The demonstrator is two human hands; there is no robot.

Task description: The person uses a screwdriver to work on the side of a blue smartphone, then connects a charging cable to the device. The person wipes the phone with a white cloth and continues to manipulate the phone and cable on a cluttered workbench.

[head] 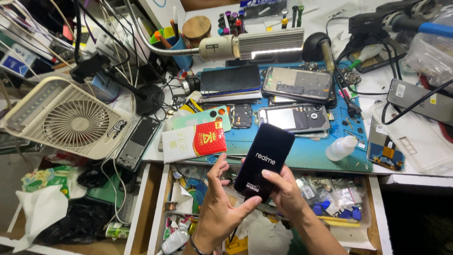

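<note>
Black slab-shaped smartphone [264,161], screen lit, is sitting tilted above the open wooden drawer [155,208], just off the blue repair mat [309,158]. From the head view I am seeing my left hand [218,206] cupping its lower edge, fingers curled, while my right hand [286,190] is gripping its right side. A red-and-white carton [194,141] is lying nearby.

Both hands, the left hand [219,208] and the right hand [283,191], hold the black glossy smartphone [264,160] above the open wooden drawer [155,208], near the counter [406,75]. Beyond it on the blue rubber work mat [311,158] lie opened phones; the white square desk fan [66,118] stands far left, the small white plastic bottle [340,147] right of the phone.
</note>
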